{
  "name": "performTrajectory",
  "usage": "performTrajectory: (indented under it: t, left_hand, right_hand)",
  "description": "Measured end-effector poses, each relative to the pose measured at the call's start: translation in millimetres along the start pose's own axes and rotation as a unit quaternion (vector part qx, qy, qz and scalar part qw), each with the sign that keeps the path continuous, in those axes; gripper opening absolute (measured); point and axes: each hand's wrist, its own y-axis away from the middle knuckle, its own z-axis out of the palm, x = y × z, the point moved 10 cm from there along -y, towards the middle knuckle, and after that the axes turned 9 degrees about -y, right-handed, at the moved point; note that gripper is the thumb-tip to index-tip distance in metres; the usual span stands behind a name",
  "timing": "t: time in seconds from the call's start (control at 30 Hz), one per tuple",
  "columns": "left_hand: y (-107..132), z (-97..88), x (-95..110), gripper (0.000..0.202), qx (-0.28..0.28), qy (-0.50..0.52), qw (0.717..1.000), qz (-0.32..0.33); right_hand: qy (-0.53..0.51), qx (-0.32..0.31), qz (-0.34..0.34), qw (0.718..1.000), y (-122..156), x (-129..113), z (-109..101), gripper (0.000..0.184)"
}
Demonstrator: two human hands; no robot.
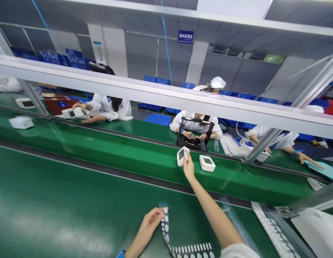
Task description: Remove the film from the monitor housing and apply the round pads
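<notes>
My right hand (188, 167) reaches far out over the green conveyor belt (123, 154) and grips a small white square device (182, 155), tilted up off the belt. A second white device (207, 163) lies flat on the belt just to its right. Close to me, my left hand (149, 224) pinches the top end of a dark strip of round white stickers (166, 233), which curves down and to the right along the green table.
Across the belt, three people in white coats work: one at left with a white device (75, 113), one in the middle at a black fixture (192, 138), one at right. A metal rail (166, 96) crosses the view. More sticker strips (274, 229) lie at right.
</notes>
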Motion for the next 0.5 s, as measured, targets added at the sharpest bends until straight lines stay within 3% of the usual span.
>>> performTrajectory:
  t: [0.13, 0.3, 0.4, 0.5]
  left_hand:
    - [-3, -2.9, -7, 0.04, 0.016, 0.006, 1.0, 0.011]
    - [-5, -1.3, -18, 0.037, 0.001, 0.009, 1.0, 0.014]
    - [-5, 0.5, -21, 0.036, -0.012, 0.0, 1.0, 0.014]
    - [-4, 3.9, -17, 0.036, -0.028, -0.016, 0.999, 0.017]
  right_hand:
    - [0.075, -0.007, -0.004, 0.997, -32, 2, 10, 0.048]
    - [0.123, -0.026, -0.03, 0.992, -27, -7, -4, 0.06]
    - [0.131, -0.044, -0.066, 0.988, -1, -36, -11, 0.06]
    - [0.124, -0.08, -0.113, 0.982, 45, -95, -12, 0.052]
